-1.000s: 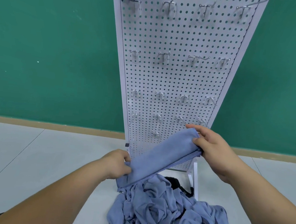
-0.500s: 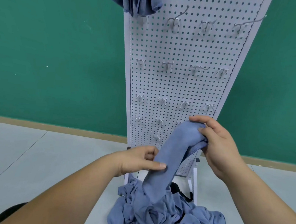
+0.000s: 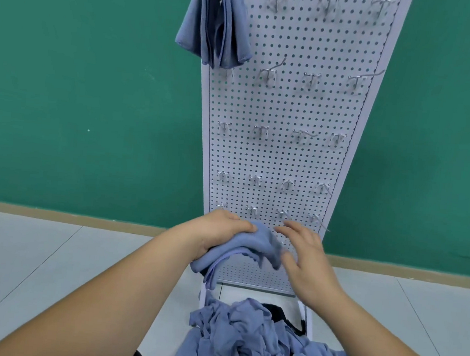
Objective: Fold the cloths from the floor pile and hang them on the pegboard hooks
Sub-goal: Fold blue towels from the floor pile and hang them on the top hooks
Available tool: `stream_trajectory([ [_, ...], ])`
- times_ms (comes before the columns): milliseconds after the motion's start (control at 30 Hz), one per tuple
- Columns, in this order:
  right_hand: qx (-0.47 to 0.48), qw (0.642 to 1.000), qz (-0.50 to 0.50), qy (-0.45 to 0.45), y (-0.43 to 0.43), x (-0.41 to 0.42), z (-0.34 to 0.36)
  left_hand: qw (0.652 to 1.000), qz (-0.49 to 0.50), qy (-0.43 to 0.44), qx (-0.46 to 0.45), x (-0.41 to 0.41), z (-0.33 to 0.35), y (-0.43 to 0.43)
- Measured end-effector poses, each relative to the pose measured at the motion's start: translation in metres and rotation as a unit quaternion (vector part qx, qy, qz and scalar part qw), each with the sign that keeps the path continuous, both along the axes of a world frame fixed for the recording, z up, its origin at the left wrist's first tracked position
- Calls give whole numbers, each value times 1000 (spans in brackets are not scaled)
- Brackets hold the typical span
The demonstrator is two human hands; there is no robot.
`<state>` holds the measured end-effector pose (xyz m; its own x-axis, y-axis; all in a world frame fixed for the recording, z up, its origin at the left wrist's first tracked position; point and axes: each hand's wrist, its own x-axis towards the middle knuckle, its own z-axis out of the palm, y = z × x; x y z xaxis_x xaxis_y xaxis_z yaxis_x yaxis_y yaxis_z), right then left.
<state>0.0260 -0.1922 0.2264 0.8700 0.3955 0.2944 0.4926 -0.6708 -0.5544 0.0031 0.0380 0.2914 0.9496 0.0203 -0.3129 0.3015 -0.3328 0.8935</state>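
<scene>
Held cloth (image 3: 250, 245): blue, folded over, raised in front of the lowest rows of the pegboard (image 3: 281, 156), above the pile.
Left grip (image 3: 219, 233): fingers curled over the top of the cloth, clasping it.
Right grip (image 3: 306, 262): fingers straight and spread, holding nothing, just beside the cloth's right end. That end is blurred, so contact cannot be told.
Pile (image 3: 254, 349): crumpled blue cloths on the floor (image 3: 48, 260) at the pegboard's foot.
Hung cloth (image 3: 217, 24): folded, draped at the board's upper left corner.
Hooks (image 3: 260, 130): the visible ones are bare.
</scene>
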Motion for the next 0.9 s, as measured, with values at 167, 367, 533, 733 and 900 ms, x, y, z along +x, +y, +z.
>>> stream_trajectory([
  [167,21,998,65,-3,26,-26,14,999,27,13,-44,-6,32,-7],
  [367,78,986,-36,-140,32,-16,42,996,-6,-7,-92,-20,70,-12],
  [533,-30,991,13,-129,14,-3,103,977,-71,-141,146,-28,94,-1],
  [733,-37,987,37,-151,3,-4,172,864,-21,-332,378,-37,120,-7],
  [900,22,976,35,-214,6,-6,204,843,26,-392,367,-37,149,-4],
])
